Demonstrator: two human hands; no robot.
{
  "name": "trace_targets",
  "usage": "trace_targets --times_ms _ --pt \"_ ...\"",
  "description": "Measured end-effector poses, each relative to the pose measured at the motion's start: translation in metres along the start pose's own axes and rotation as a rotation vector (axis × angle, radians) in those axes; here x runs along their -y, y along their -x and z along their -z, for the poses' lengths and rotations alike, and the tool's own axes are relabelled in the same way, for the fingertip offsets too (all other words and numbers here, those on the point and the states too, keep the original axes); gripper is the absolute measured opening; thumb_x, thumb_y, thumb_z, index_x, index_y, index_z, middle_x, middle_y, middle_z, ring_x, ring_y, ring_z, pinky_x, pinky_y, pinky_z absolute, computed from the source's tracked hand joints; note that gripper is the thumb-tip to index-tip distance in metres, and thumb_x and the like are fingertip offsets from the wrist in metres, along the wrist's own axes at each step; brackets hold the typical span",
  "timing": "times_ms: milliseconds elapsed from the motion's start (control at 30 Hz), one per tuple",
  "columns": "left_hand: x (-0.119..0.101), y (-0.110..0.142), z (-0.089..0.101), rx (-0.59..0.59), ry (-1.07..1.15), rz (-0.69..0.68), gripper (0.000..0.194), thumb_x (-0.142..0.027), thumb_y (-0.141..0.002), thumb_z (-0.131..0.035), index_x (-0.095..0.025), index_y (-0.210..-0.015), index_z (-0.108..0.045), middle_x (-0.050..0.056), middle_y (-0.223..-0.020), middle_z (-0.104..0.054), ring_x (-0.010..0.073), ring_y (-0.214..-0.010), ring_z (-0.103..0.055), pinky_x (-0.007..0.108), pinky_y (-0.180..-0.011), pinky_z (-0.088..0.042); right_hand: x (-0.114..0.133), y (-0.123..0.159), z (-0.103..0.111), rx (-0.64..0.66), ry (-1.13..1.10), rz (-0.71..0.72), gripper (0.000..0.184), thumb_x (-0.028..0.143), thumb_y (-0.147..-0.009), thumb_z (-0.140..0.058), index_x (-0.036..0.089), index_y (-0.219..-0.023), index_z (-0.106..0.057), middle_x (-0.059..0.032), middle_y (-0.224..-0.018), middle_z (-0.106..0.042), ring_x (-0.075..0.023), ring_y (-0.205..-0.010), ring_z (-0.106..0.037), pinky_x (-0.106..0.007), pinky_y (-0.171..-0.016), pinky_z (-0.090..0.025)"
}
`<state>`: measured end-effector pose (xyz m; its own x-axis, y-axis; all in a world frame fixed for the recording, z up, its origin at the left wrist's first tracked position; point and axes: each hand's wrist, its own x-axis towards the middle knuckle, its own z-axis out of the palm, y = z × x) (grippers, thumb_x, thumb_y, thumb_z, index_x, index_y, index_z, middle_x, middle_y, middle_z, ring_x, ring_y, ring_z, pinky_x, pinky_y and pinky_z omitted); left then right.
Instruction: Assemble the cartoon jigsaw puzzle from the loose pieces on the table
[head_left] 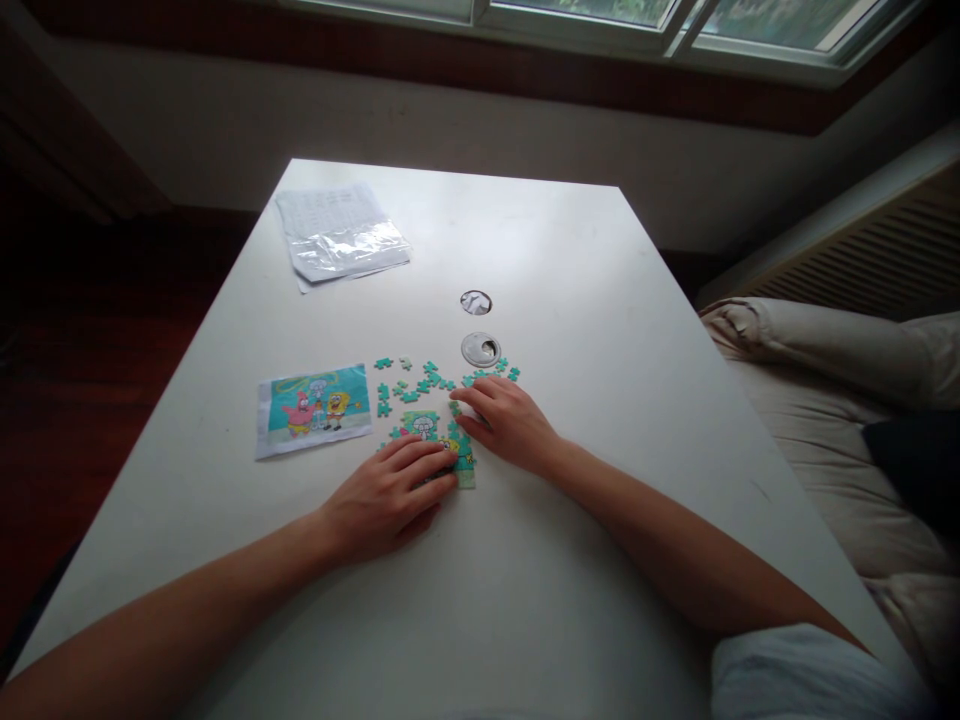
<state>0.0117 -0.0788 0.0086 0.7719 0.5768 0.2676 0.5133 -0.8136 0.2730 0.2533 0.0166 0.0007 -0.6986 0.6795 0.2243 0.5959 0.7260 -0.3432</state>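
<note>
A partly assembled jigsaw puzzle [424,426] with cartoon figures lies on the white table. My left hand [397,487] rests flat across its lower left part, fingers stretched out and covering some of the picture. At the puzzle's upper right edge, my right hand [510,418] pinches a small green puzzle piece [454,408] between thumb and forefinger. Loose teal puzzle pieces [427,380] are scattered just beyond the puzzle, several of them close to my right hand's knuckles. Left of these lies a printed picture sheet [319,408] showing the cartoon scene.
Papers in a clear plastic sleeve [345,235] lie at the far left of the white table [555,260]. Beyond the pieces are a round hole [476,302] and a round grey cap [480,349]. A cushioned beige seat [810,400] stands along the right side.
</note>
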Motion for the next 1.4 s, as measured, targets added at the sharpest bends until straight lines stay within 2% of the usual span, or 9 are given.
trace_targets --times_ms 300,533,733,800,900,1067,1233,1400 --pt "-0.0001 0.0003 0.0000 -0.002 0.005 0.002 0.030 -0.022 -0.098 -0.051 -0.019 -0.126 -0.062 0.010 -0.143 -0.059 0.0279 -0.129 -0.054 0.049 -0.114 -0.042 0.0010 -0.0009 0.0032 0.041 -0.040 -0.025 0.016 0.029 -0.098 -0.059 0.022 -0.111 -0.064 -0.0075 -0.100 -0.064 -0.0235 -0.098 -0.057 -0.036 -0.091 -0.042" --pt "0.0001 -0.0003 0.0005 -0.001 0.006 -0.001 0.030 -0.022 -0.098 -0.050 -0.019 -0.126 -0.062 0.010 -0.143 -0.060 0.0275 -0.130 -0.054 0.048 -0.114 -0.042 0.0028 -0.0030 0.0068 0.006 -0.142 -0.062 0.009 0.025 -0.093 -0.065 0.020 -0.100 -0.062 -0.0053 -0.091 -0.062 -0.0210 -0.089 -0.055 -0.033 -0.084 -0.041" --pt "0.0002 0.0004 -0.0003 -0.008 0.017 0.007 0.030 -0.022 -0.098 -0.051 -0.019 -0.126 -0.062 0.012 -0.142 -0.060 0.0271 -0.131 -0.054 0.048 -0.115 -0.042 0.0050 -0.0027 0.0042 -0.071 -0.424 -0.121 0.005 0.018 -0.091 -0.063 0.021 -0.087 -0.061 -0.0011 -0.083 -0.064 -0.0155 -0.078 -0.056 -0.028 -0.075 -0.043" --pt "0.0001 0.0002 0.0001 -0.006 0.015 0.003 0.030 -0.021 -0.097 -0.051 -0.019 -0.126 -0.062 0.012 -0.142 -0.060 0.0274 -0.132 -0.053 0.048 -0.115 -0.041 0.0057 -0.0026 0.0029 -0.069 -0.537 -0.175 0.004 0.018 -0.091 -0.062 0.021 -0.093 -0.064 0.0004 -0.083 -0.066 -0.0129 -0.072 -0.056 -0.025 -0.069 -0.044" --pt "-0.0007 -0.0001 0.0001 -0.001 0.017 0.000 0.030 -0.022 -0.097 -0.052 -0.019 -0.126 -0.062 0.011 -0.143 -0.059 0.0277 -0.132 -0.053 0.049 -0.115 -0.041 0.0064 -0.0031 0.0013 -0.060 -0.628 -0.237 0.014 0.019 -0.092 -0.060 0.022 -0.104 -0.067 0.0013 -0.083 -0.069 -0.0108 -0.067 -0.056 -0.023 -0.064 -0.044" --pt "-0.0036 0.0003 -0.0032 0.005 0.027 -0.011 0.032 -0.022 -0.096 -0.054 -0.018 -0.127 -0.061 0.011 -0.144 -0.058 0.0280 -0.132 -0.053 0.049 -0.116 -0.040 0.0068 -0.0044 -0.0004 -0.062 -0.583 -0.176 0.015 0.017 -0.092 -0.061 0.022 -0.101 -0.071 -0.0012 -0.095 -0.072 -0.0131 -0.077 -0.061 -0.026 -0.072 -0.047" --pt "-0.0045 0.0017 -0.0068 0.029 0.037 -0.018 0.033 -0.024 -0.097 -0.053 -0.019 -0.129 -0.060 0.010 -0.147 -0.057 0.0279 -0.133 -0.052 0.050 -0.117 -0.039 0.0066 -0.0060 -0.0001 -0.035 -0.473 -0.064 0.017 0.011 -0.091 -0.062 0.023 -0.099 -0.071 -0.0024 -0.089 -0.070 -0.0179 -0.086 -0.060 -0.032 -0.082 -0.046" --pt "-0.0052 0.0010 -0.0063 0.018 0.034 -0.022 0.032 -0.024 -0.097 -0.052 -0.018 -0.128 -0.061 0.010 -0.146 -0.057 0.0284 -0.131 -0.053 0.050 -0.116 -0.040 0.0058 -0.0083 -0.0027 -0.039 -0.389 -0.013 0.016 0.012 -0.092 -0.062 0.022 -0.099 -0.071 -0.0040 -0.088 -0.067 -0.0196 -0.089 -0.057 -0.034 -0.084 -0.045"
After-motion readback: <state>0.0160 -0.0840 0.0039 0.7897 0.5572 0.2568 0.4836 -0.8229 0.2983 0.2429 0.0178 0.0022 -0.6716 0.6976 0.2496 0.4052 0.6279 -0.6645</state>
